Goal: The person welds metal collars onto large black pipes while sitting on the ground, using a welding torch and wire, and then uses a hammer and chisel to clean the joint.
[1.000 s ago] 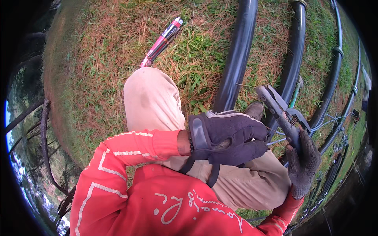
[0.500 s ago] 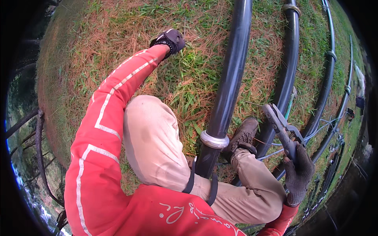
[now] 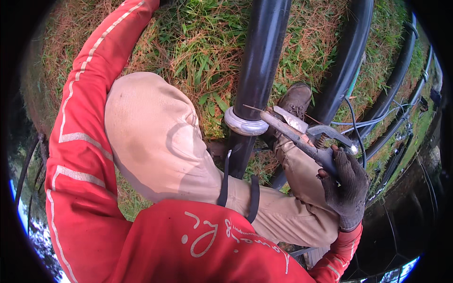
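My right hand (image 3: 348, 191), in a dark knitted glove, is wrapped round the handle of a welding electrode holder (image 3: 325, 158) with a spring and jaws. From its tip a thin electrode rod (image 3: 253, 108) points left, in front of a black pipe (image 3: 266, 52) close to its pale raised joint ring (image 3: 245, 124). Whether the rod touches the pipe cannot be made out. At the top edge only a dark sliver of my left hand (image 3: 165, 2) shows past the red sleeve; its fingers are out of sight.
More black pipes (image 3: 347, 61) run alongside on the right, with grey-blue cables (image 3: 368, 123) across them. A dark cable (image 3: 354, 127) loops beside the holder. My bent knee (image 3: 146, 122) and brown boot (image 3: 296, 98) flank the near pipe. Grass (image 3: 203, 52) with dry needles covers the ground.
The electrode holder in my right hand has moved left, bringing the rod to the near pipe's joint ring. My left arm has shifted up and left, nearly out of view. The view has shifted too.
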The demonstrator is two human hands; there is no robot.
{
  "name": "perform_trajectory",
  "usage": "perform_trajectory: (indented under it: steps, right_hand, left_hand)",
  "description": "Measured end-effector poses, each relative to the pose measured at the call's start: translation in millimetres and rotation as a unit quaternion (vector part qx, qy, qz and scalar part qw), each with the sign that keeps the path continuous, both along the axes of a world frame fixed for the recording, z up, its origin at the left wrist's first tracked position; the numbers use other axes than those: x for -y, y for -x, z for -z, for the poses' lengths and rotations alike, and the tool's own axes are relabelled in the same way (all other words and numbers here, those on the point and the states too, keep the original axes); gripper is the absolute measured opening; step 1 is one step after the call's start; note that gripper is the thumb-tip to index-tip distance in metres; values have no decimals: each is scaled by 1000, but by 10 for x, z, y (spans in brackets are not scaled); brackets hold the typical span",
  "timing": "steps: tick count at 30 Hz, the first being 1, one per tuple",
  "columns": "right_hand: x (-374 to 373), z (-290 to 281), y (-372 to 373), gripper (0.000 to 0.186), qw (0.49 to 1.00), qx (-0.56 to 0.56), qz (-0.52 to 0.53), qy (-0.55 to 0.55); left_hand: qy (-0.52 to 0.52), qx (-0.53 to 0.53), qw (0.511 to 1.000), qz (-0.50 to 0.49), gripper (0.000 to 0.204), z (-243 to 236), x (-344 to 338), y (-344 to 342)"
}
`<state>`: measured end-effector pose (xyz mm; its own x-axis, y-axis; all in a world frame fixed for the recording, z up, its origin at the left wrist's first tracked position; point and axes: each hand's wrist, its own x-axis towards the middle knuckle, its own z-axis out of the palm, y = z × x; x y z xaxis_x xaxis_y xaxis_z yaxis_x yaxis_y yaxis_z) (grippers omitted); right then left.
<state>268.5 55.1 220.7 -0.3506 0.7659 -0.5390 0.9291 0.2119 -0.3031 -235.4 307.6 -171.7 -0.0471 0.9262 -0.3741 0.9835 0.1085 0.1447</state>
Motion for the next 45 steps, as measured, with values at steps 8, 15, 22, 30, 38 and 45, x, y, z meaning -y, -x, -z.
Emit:
perform_trajectory:
  steps: [8,15,22,30,38,45]
  right_hand:
    - [1,104,-25,62,999,6,-28,22]
    - [21,79,6,64,998,-5,-62,-14]
    - [149,38,59,61,997,4,-65,-42]
    - [145,12,137,62,985,29,-158,-70]
    - [201,-16,223,68,960,58,-259,-86]
    - [228,32,240,67,974,36,-210,-75]
  left_hand:
    - [-117,452,833,-298,14,-603,827,-326]
    - [-48,351,903,-245,39,-964,1951,131]
    - [197,474,839,-180,40,-1331,2842,54]
    - [133,507,851,-42,34,-1201,3190,-262]
    - [39,429,881,196,32,-1114,2955,-347]
    - [22,419,888,189,31,-1066,3006,-368]
